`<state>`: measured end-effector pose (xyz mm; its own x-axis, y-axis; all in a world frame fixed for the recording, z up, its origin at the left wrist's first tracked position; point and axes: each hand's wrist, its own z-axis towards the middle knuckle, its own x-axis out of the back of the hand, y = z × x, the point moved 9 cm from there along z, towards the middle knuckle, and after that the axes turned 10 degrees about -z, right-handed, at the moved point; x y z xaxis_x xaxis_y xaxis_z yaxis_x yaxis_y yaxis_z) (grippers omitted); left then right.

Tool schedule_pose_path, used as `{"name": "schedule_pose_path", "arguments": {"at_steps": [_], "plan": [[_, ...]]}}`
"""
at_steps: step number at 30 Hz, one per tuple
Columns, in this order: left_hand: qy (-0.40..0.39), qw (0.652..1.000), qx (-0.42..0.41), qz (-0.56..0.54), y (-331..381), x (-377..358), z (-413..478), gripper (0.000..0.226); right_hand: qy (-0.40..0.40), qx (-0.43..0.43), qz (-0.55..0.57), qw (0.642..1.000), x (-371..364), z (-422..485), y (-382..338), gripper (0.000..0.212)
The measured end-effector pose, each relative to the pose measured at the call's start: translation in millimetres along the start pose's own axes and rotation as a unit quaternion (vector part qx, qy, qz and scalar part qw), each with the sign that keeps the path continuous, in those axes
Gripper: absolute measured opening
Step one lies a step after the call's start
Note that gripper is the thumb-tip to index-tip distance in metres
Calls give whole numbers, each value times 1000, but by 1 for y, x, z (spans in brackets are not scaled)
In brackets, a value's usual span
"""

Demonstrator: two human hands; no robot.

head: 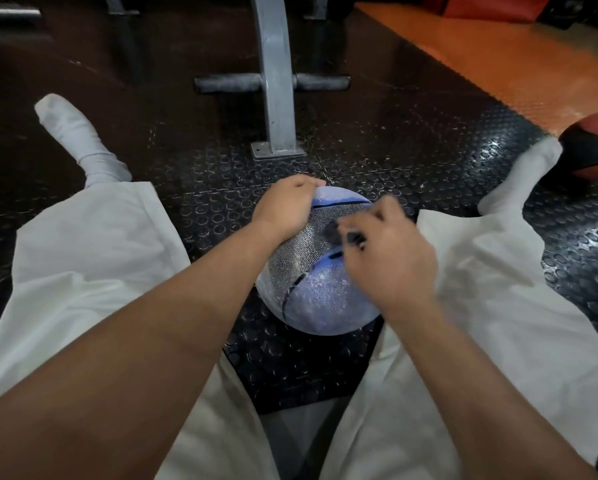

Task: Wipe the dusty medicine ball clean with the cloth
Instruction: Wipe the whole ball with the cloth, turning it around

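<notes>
Seated view down over your spread legs. The medicine ball, blue and grey with black seams and a pale film of dust across its near face, rests on the black studded floor mat between your knees, closer to your right leg. Your left hand lies on the ball's far left shoulder, its fingers curled over the far edge and gripping it. Your right hand sits on the ball's upper right side and is blurred; its fingers are bent and pinch a small dark cloth, which touches the grey patterned panel near the top of the ball. How much of the cloth is bunched under the hand cannot be told. Both forearms are bare and reach in from the near edge. White trousers cover both legs, ending in a white sock on the left foot, far left, and a white sock on the right foot, far right. Beyond the ball, a grey metal post stands on a bolted foot plate, with a padded crossbar through it. Orange flooring fills the far right corner. A red and black ball lies at the right edge, just beside the right foot.
</notes>
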<state>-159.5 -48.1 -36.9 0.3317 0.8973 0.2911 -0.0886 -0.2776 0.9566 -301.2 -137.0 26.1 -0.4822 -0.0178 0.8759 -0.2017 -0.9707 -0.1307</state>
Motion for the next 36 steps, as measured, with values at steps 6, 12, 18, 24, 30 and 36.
{"name": "schedule_pose_path", "arguments": {"at_steps": [6, 12, 18, 24, 30, 36], "plan": [[16, 1000, 5, -11, -8, 10, -4, 32, -74, -135, 40, 987, -18, 30, 41, 21], [-2, 999, -8, -31, -3, 10, -2, 32, -45, 46, -25, 998, -10, 20, -36, 23], [-12, 999, 11, -28, -6, 5, -4, 34, -104, -113, 55, 987, -21, 38, 42, 19], [-6, 1000, -1, -18, 0, 4, -4, 37, -111, -63, 83, 988, -18, 36, 21, 19], [-30, 999, -1, -31, -1, 6, -4, 34, -121, 67, 16, 990, -16, 35, -27, 20], [-32, 999, 12, -14, 0, 5, -6, 35, -131, -106, 104, 980, -25, 37, 44, 17]]}}
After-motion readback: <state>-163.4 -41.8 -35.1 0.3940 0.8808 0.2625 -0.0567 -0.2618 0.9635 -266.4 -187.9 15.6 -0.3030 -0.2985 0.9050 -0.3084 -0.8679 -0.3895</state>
